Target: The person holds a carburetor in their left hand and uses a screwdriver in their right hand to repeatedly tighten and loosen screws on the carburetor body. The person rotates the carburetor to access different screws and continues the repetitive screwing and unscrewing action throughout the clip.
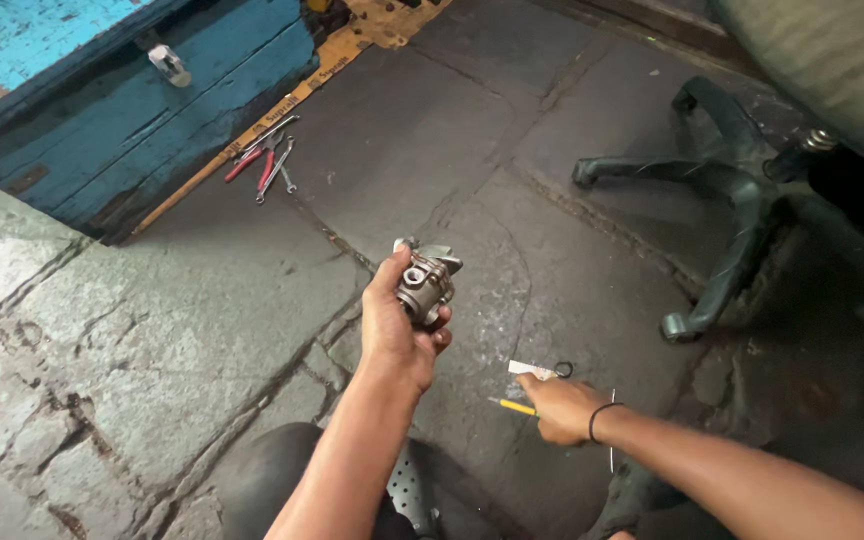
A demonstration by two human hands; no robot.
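Carburetor (425,288) clamped in raised left hand (397,330) | right hand (562,408) fingers together, touching white slip (531,369) on floor (202,330)

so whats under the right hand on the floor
Under the right hand lie a yellow-handled tool, a small white piece and a black ring on the stone floor. The tool's tip is covered by the hand.

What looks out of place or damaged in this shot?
Pliers and wrenches lie loose on the cracked stone floor beside a blue wooden box with chipped paint. The left hand holds a metal part; that looks intact.
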